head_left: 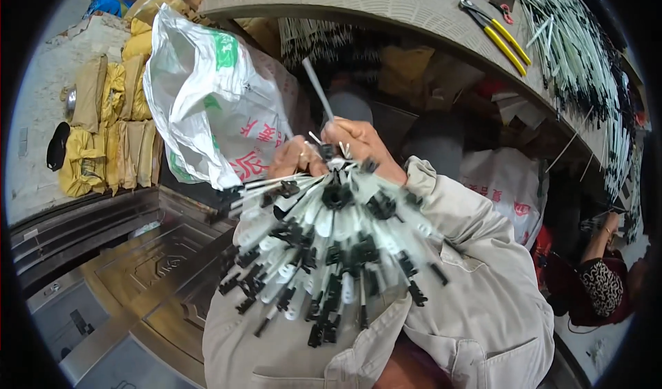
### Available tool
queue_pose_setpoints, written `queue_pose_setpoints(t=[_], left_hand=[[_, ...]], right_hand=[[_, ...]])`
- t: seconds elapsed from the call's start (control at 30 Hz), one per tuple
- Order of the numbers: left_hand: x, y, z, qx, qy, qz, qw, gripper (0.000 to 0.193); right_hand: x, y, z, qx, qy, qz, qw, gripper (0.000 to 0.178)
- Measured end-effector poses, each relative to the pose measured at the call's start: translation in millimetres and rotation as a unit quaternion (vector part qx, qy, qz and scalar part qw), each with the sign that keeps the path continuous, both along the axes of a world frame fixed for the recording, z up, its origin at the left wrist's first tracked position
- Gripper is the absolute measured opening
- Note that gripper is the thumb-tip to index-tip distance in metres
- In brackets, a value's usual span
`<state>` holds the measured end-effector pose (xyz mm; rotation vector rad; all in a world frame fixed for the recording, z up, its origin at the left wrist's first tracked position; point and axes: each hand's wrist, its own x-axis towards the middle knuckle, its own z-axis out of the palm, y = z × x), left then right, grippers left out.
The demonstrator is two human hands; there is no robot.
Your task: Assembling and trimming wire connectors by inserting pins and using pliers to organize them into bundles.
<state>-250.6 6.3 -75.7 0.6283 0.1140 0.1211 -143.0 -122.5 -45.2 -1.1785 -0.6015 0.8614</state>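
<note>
A thick bundle of thin white strips with black plastic ends fans out toward me over my lap, its ends smeared by motion. At its gathered far end, my left hand is closed round the bundle, its fingers partly hidden behind the strips. Right beside it, my right hand is closed, pinching a pale translucent strip that sticks up and away from the bundle. The two hands almost touch.
A white woven sack stands open on the left, near yellow-brown wrapped packs. On the bench lie yellow-handled pliers and a heap of similar strips. Another person's arm shows at far right.
</note>
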Motion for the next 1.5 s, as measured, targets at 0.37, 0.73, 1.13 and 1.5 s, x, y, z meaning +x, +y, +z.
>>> queue_pose_setpoints(t=[0.37, 0.73, 1.13, 1.5], left_hand=[[8.0, 13.0, 40.1, 0.472, 0.098, 0.068, 0.873, 0.02], [23.1, 22.1, 1.1, 0.092, 0.054, -0.201, 0.974, 0.032], [52.4, 16.4, 35.4, 0.15, 0.153, -0.381, 0.9, 0.033], [58.6, 15.2, 24.9, 0.183, 0.146, -0.348, 0.908, 0.031]], right_hand=[[12.3, 1.2, 4.3, 0.082, -0.292, 0.136, 0.943, 0.023], [27.3, -4.8, 30.9, 0.05, -0.602, 0.003, 0.797, 0.016], [58.4, 40.1, -14.8, 0.07, -0.367, 0.092, 0.923, 0.022], [24.3, -27.6, -9.2, -0.066, 0.102, -0.114, 0.986, 0.036]])
